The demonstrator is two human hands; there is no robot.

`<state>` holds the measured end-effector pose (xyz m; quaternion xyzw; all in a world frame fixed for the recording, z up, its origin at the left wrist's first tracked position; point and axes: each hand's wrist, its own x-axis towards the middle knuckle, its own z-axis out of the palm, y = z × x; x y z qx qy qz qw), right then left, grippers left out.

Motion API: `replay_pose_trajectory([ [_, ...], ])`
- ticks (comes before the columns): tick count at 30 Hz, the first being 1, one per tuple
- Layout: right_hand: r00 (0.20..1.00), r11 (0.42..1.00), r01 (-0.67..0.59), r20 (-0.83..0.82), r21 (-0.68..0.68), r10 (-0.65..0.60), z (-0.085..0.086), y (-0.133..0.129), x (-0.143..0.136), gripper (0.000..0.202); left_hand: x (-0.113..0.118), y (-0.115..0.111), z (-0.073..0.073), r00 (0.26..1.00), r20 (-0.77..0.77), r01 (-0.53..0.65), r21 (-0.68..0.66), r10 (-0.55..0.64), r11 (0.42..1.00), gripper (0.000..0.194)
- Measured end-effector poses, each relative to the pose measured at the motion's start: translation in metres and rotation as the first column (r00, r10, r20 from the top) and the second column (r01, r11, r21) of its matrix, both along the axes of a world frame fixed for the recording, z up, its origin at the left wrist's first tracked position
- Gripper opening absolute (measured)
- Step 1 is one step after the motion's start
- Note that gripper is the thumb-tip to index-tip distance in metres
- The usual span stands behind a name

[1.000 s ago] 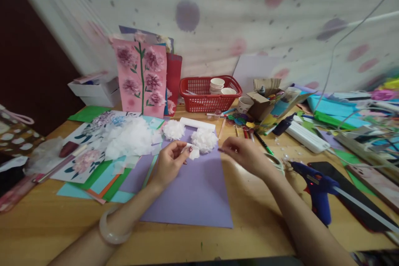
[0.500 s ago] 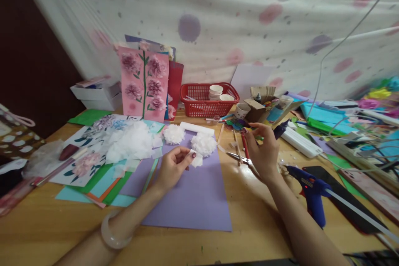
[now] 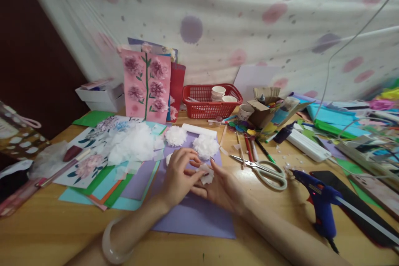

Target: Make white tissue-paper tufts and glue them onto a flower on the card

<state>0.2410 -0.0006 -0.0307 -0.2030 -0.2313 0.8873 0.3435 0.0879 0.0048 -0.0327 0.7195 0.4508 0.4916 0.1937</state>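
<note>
A small crinkled piece of white tissue paper (image 3: 208, 175) is between my hands, above a purple sheet (image 3: 199, 220). My left hand (image 3: 181, 176) pinches its left side between thumb and fingers. Under and beside the piece, my right hand (image 3: 227, 189) is turned palm up with thumb and fingers apart. Just beyond them, two fluffy white paper flowers (image 3: 205, 146) rest on the purple sheet. A third pale, rounded bit shows partly behind my left hand. Behind the flowers lies a white roll (image 3: 199, 130).
Scissors (image 3: 262, 170), a blue glue gun (image 3: 321, 199) and pens (image 3: 254, 149) lie to the right. A heap of white tissue pieces (image 3: 131, 145) covers coloured sheets at left. A red basket (image 3: 212, 110) with paper cups and a pink flower picture (image 3: 134, 87) stand behind.
My right hand has come left from above the scissors and pens to my left hand, its palm now under the tissue piece. The scissors now show fully.
</note>
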Motion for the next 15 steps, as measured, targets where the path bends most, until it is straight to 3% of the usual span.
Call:
replay_pose_trajectory([
  [6, 0.999, 1.000, -0.008, -0.054, -0.019, 0.007, 0.001, 0.000, 0.002, 0.044, 0.000, -0.002, 0.001, 0.982, -0.189, 0.010, 0.060, 0.002, 0.998, 0.009],
  [11, 0.997, 0.998, -0.054, -0.063, -0.044, 0.051, -0.001, 0.000, 0.002, 0.043, -0.002, -0.002, 0.006, 0.985, -0.172, -0.021, 0.059, 0.031, 0.998, 0.008],
  [15, 0.996, 0.999, -0.029, -0.083, -0.039, 0.026, -0.001, 0.001, 0.003, 0.040, -0.007, -0.001, 0.011, 0.974, -0.225, 0.040, 0.170, 0.000, 0.985, 0.006],
])
